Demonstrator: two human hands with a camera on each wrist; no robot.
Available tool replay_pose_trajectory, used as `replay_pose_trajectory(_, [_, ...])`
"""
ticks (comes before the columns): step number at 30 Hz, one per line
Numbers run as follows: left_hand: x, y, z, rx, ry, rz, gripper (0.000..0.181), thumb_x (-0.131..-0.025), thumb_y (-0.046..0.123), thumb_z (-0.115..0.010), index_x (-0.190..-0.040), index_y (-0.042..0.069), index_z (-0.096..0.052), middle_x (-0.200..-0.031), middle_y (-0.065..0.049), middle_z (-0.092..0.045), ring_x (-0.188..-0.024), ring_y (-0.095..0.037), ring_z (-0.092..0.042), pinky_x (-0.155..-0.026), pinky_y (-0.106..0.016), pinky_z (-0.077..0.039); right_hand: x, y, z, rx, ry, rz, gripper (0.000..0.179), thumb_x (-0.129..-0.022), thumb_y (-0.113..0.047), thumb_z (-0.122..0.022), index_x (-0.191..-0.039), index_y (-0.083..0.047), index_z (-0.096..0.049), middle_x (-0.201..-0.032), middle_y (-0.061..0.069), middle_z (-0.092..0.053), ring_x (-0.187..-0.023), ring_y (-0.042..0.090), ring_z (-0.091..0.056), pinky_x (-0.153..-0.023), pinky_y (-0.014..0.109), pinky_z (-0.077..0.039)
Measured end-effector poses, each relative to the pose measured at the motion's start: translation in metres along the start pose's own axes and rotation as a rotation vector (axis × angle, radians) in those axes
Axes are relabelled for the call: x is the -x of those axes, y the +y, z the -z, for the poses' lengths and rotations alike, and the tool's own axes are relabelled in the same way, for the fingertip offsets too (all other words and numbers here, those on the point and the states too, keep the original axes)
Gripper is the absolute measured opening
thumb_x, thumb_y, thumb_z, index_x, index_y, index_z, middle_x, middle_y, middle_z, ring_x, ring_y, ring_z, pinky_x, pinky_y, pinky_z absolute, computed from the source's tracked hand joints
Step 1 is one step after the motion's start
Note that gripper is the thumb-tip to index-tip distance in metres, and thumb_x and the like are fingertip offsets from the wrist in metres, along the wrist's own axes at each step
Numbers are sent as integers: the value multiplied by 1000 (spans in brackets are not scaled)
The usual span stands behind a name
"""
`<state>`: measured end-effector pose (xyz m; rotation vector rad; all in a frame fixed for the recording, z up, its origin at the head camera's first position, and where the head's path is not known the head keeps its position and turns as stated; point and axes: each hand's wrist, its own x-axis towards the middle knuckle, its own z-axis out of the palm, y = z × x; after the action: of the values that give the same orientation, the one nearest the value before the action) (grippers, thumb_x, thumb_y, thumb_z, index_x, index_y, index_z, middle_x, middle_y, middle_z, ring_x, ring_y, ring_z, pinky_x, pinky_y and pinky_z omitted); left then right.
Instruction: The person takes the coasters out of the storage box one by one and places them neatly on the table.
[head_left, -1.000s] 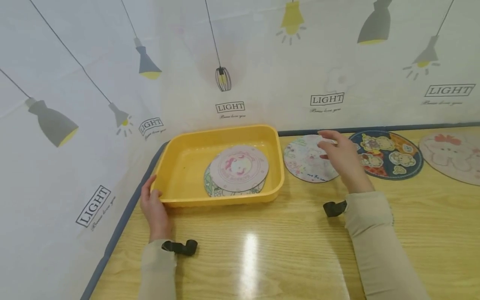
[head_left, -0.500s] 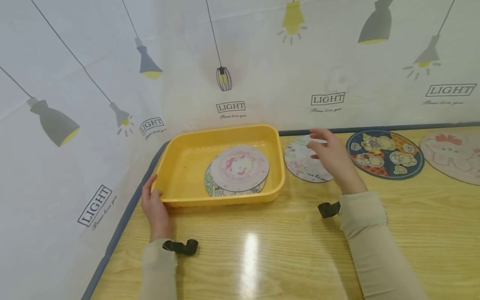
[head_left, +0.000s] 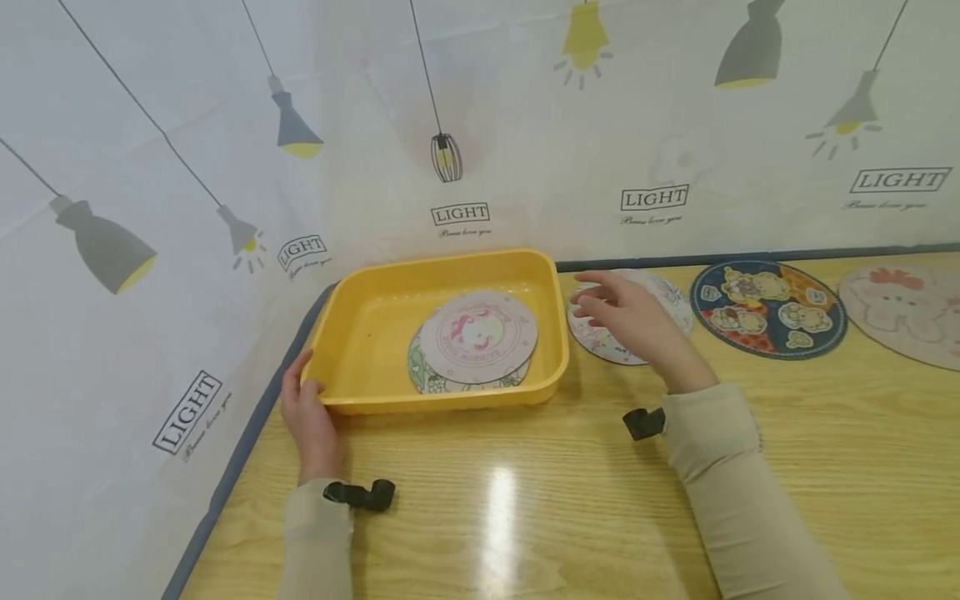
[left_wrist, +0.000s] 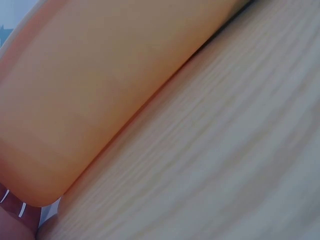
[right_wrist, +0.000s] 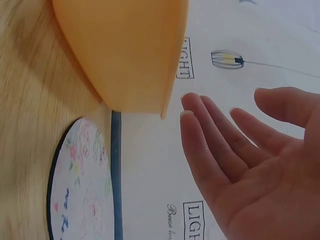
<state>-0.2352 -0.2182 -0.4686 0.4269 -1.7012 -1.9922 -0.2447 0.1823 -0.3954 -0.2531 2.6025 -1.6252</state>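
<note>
A wall (head_left: 525,167) printed with lamps backs the wooden table (head_left: 600,500). There sits the yellow tray (head_left: 442,402), a pink mat (head_left: 478,333) overlapping a green mat (head_left: 417,371) inside. The left hand (head_left: 311,417) holds its near left corner; the right hand (head_left: 633,321), thumb wide of the fingers, holds nothing above a pale mat (head_left: 667,300) just beside the tray.

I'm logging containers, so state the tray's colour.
The tray is plain yellow, clearest in the head view.
</note>
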Motion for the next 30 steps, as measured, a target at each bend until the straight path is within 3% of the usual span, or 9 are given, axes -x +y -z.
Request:
replay_pose_trajectory(9, [-1, 0, 1, 11, -2, 4, 48, -80, 1, -33, -120, 15, -55, -128, 3, -43, -109, -18, -44, -86, -35, -35, -1, -12, -17, 33, -97, 99, 41, -92, -29, -45, -131, -17, -41, -115, 7, -56, -95, 20, -58, -80, 39, -45])
replay_pose_trajectory(17, [-2, 0, 1, -12, -2, -4, 47, -81, 2, -33, -121, 16, -54, -129, 3, -42, -111, -16, -42, -89, -33, -33, 1, -20, -32, 50, -114, 114, 39, -91, -29, -47, -128, -18, -45, -111, 4, -58, -90, 17, -58, -77, 36, -46])
replay_pose_trajectory(24, [-2, 0, 1, -11, -2, -1, 47, -81, 3, -33, -120, 16, -54, -129, 4, -41, -111, -16, -42, -90, -34, -33, 1, -23, -55, 194, -144, 125, 37, -91, -32, -47, -126, -22, -49, -121, -3, -52, -100, 16, -53, -80, 37, -43])
replay_pose_trajectory(30, [-2, 0, 2, -25, -8, -5, 47, -81, 2, -34, -120, 17, -55, -129, 4, -42, -113, -15, -41, -90, -34, -32, 1, -26, -71, 311, -149, 141, 35, -90, -29, -48, -123, -19, -52, -117, 0, -55, -94, 14, -56, -77, 35, -45])
